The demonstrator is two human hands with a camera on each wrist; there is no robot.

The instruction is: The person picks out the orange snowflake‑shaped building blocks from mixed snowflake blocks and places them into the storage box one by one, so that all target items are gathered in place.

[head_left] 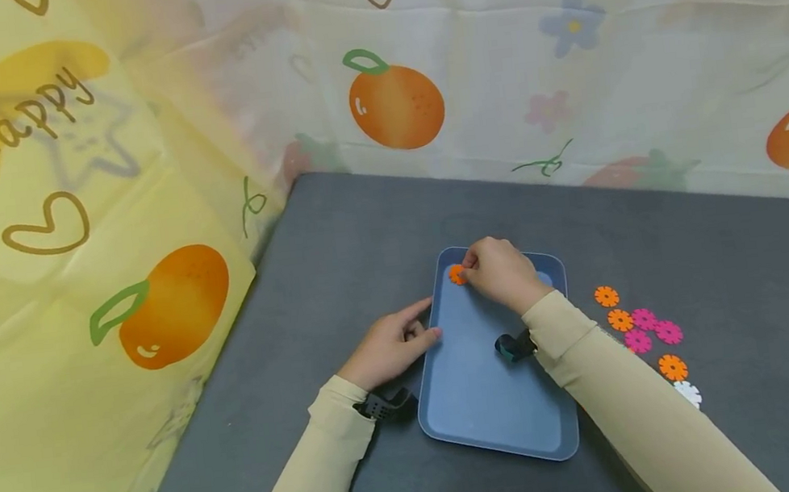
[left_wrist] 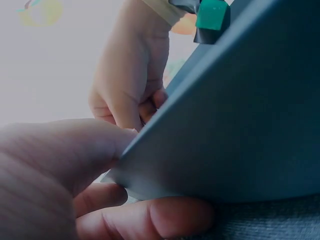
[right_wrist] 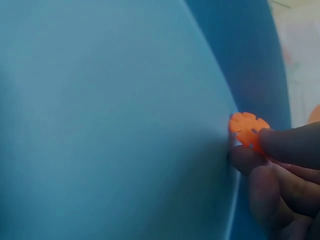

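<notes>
An orange snowflake-shaped disc (right_wrist: 246, 127) with a notched edge is pinched between the thumb and fingers of my right hand (head_left: 503, 272). It is just inside the far left corner of a blue rectangular tray (head_left: 488, 398), and I cannot tell whether it touches the tray. At the tray's left edge, my left hand (head_left: 387, 348) holds the rim. In the left wrist view its thumb (left_wrist: 75, 147) lies at the rim, with curled fingers (left_wrist: 180, 216) low against the outer wall. Part of the tray is hidden behind the right forearm.
To the right of the tray, several notched discs lie loose on the grey table (head_left: 751, 295): orange discs (head_left: 606, 296), pink discs (head_left: 668, 332) and a white disc (head_left: 688, 393), partly covered by the right sleeve. A printed curtain (head_left: 481, 106) borders the table's back and left.
</notes>
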